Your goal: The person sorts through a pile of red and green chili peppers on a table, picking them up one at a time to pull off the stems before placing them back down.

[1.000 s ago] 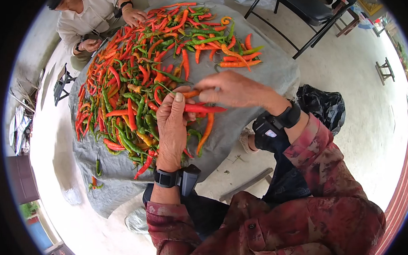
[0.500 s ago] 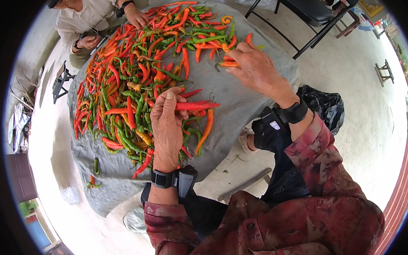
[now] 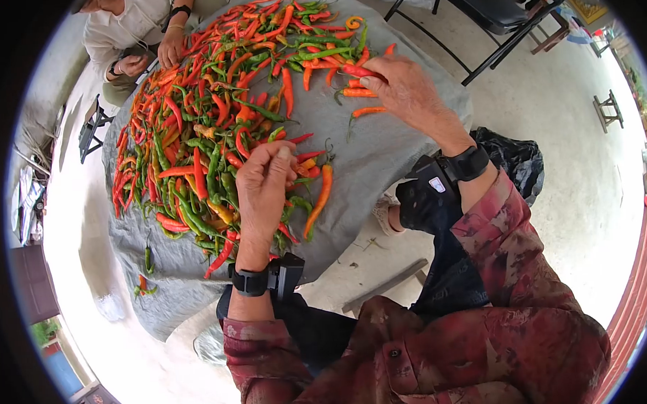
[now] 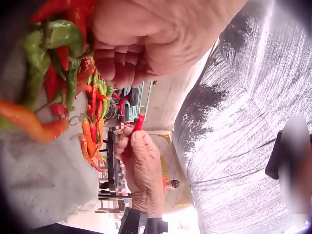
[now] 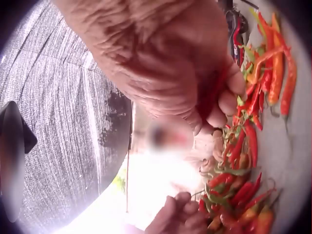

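Note:
My right hand (image 3: 412, 95) grips a red chili pepper (image 3: 362, 71) over the far right of the cloth-covered table. The left wrist view shows that red chili (image 4: 139, 123) sticking up between thumb and fingers of the right hand (image 4: 141, 165). My left hand (image 3: 264, 186) hovers at the near right edge of the big chili pile (image 3: 214, 127), its fingers curled and thumb against them. No chili shows in its fingers; in the left wrist view the left hand (image 4: 146, 39) hides part of its own grip. Beneath the right hand lie several orange chilies (image 3: 359, 92).
Grey cloth (image 3: 335, 137) covers the table. Across the pile, another person's hand (image 3: 170, 47) rests by the chilies. A black folding chair (image 3: 484, 11) stands at the far right, a black plastic bag (image 3: 511, 163) on the floor nearer. An orange chili (image 3: 319, 202) lies near the table edge.
My right hand went from beside the left to the orange chilies, came back for the red chili from the left hand, and now holds it over there. The other person's hand shifted left.

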A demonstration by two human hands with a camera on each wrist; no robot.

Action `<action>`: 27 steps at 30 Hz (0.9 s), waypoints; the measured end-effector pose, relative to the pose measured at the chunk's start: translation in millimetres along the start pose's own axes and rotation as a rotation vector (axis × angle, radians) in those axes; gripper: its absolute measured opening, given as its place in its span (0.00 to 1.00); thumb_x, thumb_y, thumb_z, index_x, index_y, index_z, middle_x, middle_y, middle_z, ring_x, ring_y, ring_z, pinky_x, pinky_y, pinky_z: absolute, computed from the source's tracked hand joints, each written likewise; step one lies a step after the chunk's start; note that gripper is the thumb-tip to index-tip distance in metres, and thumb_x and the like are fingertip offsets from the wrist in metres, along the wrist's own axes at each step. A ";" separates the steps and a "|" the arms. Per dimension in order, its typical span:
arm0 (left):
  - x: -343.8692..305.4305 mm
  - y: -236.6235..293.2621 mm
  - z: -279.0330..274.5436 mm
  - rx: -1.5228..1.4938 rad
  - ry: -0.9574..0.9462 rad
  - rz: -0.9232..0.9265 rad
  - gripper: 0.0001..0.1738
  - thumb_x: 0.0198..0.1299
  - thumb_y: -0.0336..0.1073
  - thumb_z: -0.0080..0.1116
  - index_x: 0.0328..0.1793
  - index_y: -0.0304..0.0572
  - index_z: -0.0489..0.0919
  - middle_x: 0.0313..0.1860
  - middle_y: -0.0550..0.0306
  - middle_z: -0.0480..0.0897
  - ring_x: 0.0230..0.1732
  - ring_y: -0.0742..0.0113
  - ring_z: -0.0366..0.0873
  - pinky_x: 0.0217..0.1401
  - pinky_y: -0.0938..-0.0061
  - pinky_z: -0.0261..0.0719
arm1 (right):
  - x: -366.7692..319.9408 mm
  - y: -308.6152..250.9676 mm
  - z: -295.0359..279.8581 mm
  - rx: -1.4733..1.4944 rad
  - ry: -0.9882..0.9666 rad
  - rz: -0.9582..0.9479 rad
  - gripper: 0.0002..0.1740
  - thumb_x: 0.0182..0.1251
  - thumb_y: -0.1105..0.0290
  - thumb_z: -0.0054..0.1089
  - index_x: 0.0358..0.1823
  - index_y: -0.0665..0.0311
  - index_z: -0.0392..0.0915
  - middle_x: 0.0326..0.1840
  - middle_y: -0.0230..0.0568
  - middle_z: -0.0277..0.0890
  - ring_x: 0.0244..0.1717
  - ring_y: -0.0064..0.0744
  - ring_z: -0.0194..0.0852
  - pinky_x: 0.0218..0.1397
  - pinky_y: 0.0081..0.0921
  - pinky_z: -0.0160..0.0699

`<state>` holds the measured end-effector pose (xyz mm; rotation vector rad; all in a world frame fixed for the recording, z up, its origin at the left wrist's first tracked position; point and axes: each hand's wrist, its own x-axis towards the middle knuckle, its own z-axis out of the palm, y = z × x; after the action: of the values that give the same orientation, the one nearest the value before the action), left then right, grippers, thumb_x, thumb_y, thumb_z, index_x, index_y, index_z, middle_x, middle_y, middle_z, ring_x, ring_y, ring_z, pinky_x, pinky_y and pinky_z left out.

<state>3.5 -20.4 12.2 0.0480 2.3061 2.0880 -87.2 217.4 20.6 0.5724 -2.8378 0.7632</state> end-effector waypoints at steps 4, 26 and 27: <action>-16.5 -6.4 16.0 0.799 -0.159 0.534 0.13 0.47 0.28 0.63 0.40 0.39 0.76 0.31 0.48 0.78 0.31 0.52 0.77 0.33 0.66 0.76 | -5.0 -0.2 12.4 -0.009 0.337 -0.270 0.14 0.60 0.58 0.56 0.37 0.62 0.75 0.24 0.44 0.74 0.28 0.48 0.74 0.35 0.39 0.73; -11.7 -3.9 1.5 0.157 0.152 0.238 0.06 0.59 0.26 0.56 0.43 0.34 0.75 0.32 0.61 0.80 0.35 0.78 0.77 0.41 0.82 0.75 | -5.6 -43.1 13.4 0.543 -0.233 -0.035 0.17 0.65 0.57 0.53 0.36 0.67 0.71 0.24 0.36 0.73 0.23 0.28 0.74 0.24 0.25 0.71; -10.9 3.1 -4.4 0.158 0.153 0.238 0.06 0.59 0.26 0.56 0.43 0.34 0.75 0.32 0.61 0.80 0.35 0.78 0.77 0.41 0.82 0.75 | -3.5 -36.1 11.2 0.543 -0.234 -0.036 0.17 0.65 0.57 0.53 0.36 0.67 0.71 0.24 0.36 0.73 0.23 0.28 0.74 0.24 0.25 0.71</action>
<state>14.2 -24.9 15.8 0.1808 2.6731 2.0712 -70.1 184.0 26.5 0.8253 -2.7959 1.5713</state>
